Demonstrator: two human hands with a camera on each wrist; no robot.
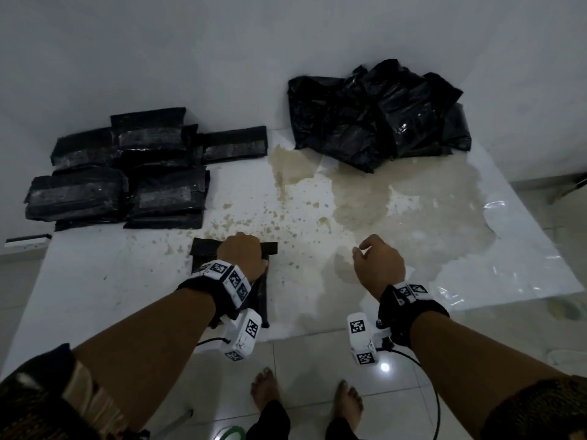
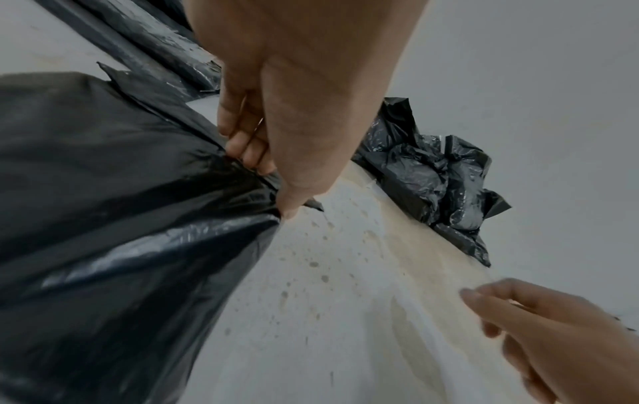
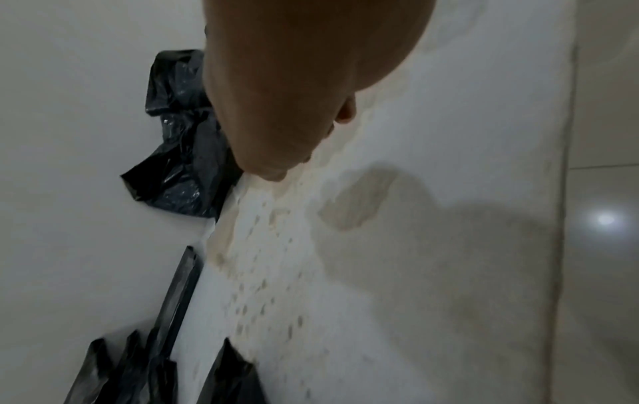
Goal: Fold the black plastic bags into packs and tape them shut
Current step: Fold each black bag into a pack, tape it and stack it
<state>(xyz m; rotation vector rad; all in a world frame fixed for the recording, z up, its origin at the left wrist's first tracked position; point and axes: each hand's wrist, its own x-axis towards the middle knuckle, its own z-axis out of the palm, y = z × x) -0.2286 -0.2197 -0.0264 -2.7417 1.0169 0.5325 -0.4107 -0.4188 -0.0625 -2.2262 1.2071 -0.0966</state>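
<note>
Left hand gripping far edge of bag lying lengthwise toward body, right hand hovering loosely curled, holding nothing, beside it.

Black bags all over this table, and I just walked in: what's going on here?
A person is folding black plastic bags into packs. Their left hand grips the far edge of a folded bag lying on the stained white table. The right hand hovers beside it, holding nothing. Taped packs are stacked at the far left; a loose pile of unfolded bags waits at the far right.
</note>
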